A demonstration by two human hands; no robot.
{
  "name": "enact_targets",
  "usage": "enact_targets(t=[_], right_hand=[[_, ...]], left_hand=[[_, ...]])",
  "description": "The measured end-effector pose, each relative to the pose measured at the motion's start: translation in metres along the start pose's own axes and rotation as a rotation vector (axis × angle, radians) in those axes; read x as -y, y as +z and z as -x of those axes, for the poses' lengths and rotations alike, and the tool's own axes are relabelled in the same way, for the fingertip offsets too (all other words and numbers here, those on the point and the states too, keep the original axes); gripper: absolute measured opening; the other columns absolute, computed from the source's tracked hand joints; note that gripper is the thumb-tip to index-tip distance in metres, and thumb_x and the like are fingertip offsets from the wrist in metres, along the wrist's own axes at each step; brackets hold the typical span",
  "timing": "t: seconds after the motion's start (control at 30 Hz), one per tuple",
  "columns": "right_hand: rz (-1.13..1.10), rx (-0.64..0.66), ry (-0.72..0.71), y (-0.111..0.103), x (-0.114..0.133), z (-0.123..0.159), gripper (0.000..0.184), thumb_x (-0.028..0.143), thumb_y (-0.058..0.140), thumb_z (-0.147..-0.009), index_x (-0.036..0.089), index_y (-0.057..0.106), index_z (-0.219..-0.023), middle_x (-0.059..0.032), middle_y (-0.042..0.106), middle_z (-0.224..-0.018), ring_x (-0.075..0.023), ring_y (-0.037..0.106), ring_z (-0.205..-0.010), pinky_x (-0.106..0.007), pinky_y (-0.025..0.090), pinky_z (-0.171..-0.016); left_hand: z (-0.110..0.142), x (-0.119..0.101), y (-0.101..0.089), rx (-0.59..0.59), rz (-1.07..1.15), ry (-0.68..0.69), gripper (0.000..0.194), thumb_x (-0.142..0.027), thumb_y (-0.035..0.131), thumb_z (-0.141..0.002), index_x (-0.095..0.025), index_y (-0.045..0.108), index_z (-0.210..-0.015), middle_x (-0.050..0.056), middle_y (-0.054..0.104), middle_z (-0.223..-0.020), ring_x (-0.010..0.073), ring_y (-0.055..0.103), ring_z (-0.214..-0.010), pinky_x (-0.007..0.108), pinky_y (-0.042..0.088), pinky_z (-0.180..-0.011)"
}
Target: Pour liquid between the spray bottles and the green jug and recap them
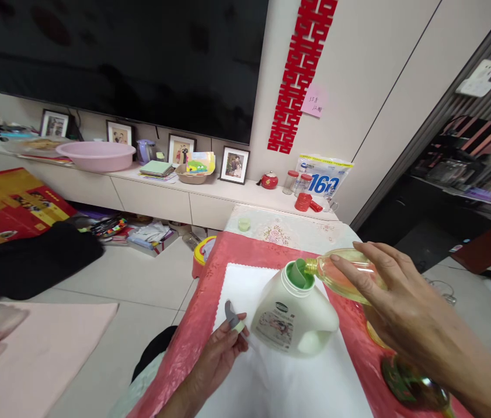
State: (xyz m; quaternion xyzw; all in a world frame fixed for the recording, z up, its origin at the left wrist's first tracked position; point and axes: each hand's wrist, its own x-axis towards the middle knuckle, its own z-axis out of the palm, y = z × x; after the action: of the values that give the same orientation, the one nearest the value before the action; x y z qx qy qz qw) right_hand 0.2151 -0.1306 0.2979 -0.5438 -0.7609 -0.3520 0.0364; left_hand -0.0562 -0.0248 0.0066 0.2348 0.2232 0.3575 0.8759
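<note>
My right hand (402,296) grips a clear bottle of yellowish liquid (345,270), tilted almost level. Its neck points left into the wide mouth of a pale detergent jug (295,319), where a green spout shows. The jug stands on a white sheet (237,281) and has a printed label and a moulded handle. Just left of it, my left hand (223,351) pinches a small grey curved piece (230,313) with a pale yellowish part; its exact kind is unclear. Under my right forearm is a dark green bottle (415,380), partly hidden.
A red cloth (197,325) covers the table, with a small green cup (244,224) at its far edge. Behind, a low cabinet (150,200) carries a pink basin (96,155), photo frames, jars and a 160 bag (324,177). A yellow-rimmed bin (199,255) stands left.
</note>
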Motion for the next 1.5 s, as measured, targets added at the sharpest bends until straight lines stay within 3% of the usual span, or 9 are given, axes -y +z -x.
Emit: enact_targets(t=[0.2, 0.53, 0.77, 1.1, 1.33, 1.5], right_hand=[[0.032, 0.006, -0.021, -0.007, -0.001, -0.007, 0.054, 0.002, 0.038, -0.091, 0.021, 0.047, -0.141, -0.0190, 0.043, -0.139, -0.0382, 0.047, -0.123, -0.054, 0.058, -0.082], [0.058, 0.011, -0.053, -0.012, -0.002, -0.012, 0.067, -0.004, 0.039, -0.080, 0.022, 0.044, -0.142, -0.0182, 0.045, -0.136, -0.0377, 0.049, -0.122, -0.053, 0.059, -0.081], [0.069, 0.048, -0.103, -0.018, -0.004, -0.016, 0.086, -0.007, 0.039, -0.062, 0.023, 0.042, -0.143, -0.0187, 0.040, -0.142, -0.0393, 0.046, -0.127, -0.053, 0.058, -0.086], [0.140, 0.022, -0.201, -0.026, -0.004, -0.032, 0.055, -0.001, 0.038, -0.080, 0.019, 0.046, -0.131, -0.0208, 0.044, -0.136, -0.0404, 0.048, -0.122, -0.052, 0.056, -0.084], [0.171, 0.032, -0.237, -0.033, -0.002, -0.041, 0.068, -0.007, 0.034, -0.067, 0.019, 0.044, -0.129, -0.0186, 0.042, -0.140, -0.0399, 0.047, -0.125, -0.053, 0.055, -0.089], [0.188, 0.066, -0.295, -0.033, -0.009, -0.042, 0.052, 0.000, 0.039, -0.085, 0.018, 0.044, -0.132, -0.0202, 0.040, -0.141, -0.0403, 0.045, -0.127, -0.054, 0.052, -0.094]], left_hand=[[0.000, 0.000, 0.000, -0.006, 0.005, -0.007, 0.049, -0.035, 0.089, -0.070, -0.020, 0.076, -0.115, 0.006, 0.074, -0.093, 0.0133, 0.064, -0.079, 0.029, 0.049, -0.078], [0.000, -0.001, 0.003, -0.021, 0.008, -0.014, 0.050, -0.035, 0.091, -0.067, -0.020, 0.077, -0.113, 0.006, 0.075, -0.092, 0.0132, 0.064, -0.077, 0.028, 0.050, -0.076], [0.000, 0.000, 0.001, -0.024, 0.016, -0.010, 0.050, -0.034, 0.090, -0.068, -0.020, 0.077, -0.114, 0.006, 0.075, -0.093, 0.0139, 0.065, -0.078, 0.029, 0.050, -0.078], [0.002, 0.000, 0.002, -0.014, 0.014, -0.005, 0.047, -0.035, 0.089, -0.070, -0.019, 0.077, -0.114, 0.007, 0.075, -0.093, 0.0148, 0.065, -0.079, 0.029, 0.049, -0.078], [0.000, 0.002, -0.001, -0.008, 0.010, 0.005, 0.043, -0.034, 0.088, -0.071, -0.021, 0.078, -0.111, 0.006, 0.074, -0.093, 0.0135, 0.065, -0.079, 0.028, 0.049, -0.078], [0.001, 0.001, 0.000, -0.007, 0.003, -0.001, 0.047, -0.035, 0.089, -0.070, -0.021, 0.077, -0.113, 0.005, 0.073, -0.090, 0.0124, 0.063, -0.078, 0.028, 0.048, -0.078]])
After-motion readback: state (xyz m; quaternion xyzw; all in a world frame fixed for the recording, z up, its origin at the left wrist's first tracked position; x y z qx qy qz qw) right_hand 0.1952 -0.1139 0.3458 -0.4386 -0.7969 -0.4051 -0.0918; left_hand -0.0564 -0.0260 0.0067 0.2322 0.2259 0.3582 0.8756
